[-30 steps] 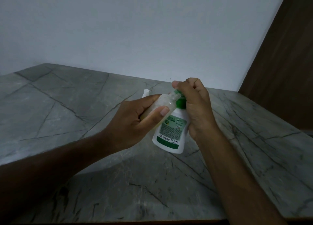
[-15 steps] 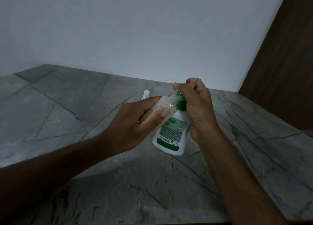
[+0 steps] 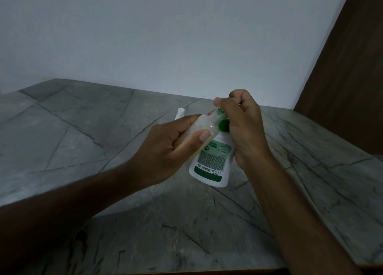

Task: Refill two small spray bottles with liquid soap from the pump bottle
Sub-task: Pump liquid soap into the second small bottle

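Two hands worked above the grey veined stone counter [image 3: 83, 150]. The left hand [image 3: 165, 150] gripped one small clear plastic spray bottle [image 3: 204, 125], tilted; the right hand [image 3: 242, 125] curled round the green pump of one white soap bottle [image 3: 211, 167]. One white cap [image 3: 180, 112] showed behind.

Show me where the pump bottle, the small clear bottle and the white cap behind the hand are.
pump bottle [image 3: 211, 167], head view, its label.
small clear bottle [image 3: 207, 125], head view, its shoulder.
white cap [image 3: 180, 111], head view, its top.
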